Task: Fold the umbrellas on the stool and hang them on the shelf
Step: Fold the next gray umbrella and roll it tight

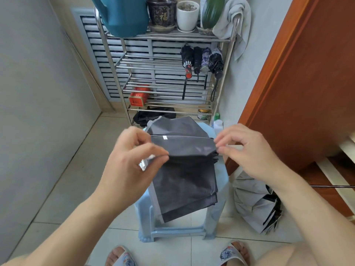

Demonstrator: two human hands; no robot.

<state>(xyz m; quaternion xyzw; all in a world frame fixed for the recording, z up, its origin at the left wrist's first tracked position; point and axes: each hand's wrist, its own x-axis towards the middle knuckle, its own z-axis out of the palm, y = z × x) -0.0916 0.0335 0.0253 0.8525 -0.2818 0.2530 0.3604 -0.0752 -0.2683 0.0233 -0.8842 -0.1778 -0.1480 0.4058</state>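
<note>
Pale floor tiles [63, 181] and a grey wall frame a narrow corner beside a brown wooden door [307, 77]. Against the louvred vent stands a tall stainless-steel wire shelf [153, 64], where four folded umbrellas [201, 60] already hang at the right end. Below it, a light blue plastic stool [217, 212] carries the dark grey umbrella canopy with a pale border [184, 181], its pleats gathered flat; the long axis appears to run left to right between the hands along the top fold. A loose silver-grey umbrella [251, 204] slumps on the floor, just right of the stool. The left hand [130, 160] pinches the fold's left end, thumb and fingers closed on the fabric. The right hand [247, 150] nips the right end near the rib tips, fingers likewise curled on it. Both sit equally near, so the coming tuck probably needs them working together.
</note>
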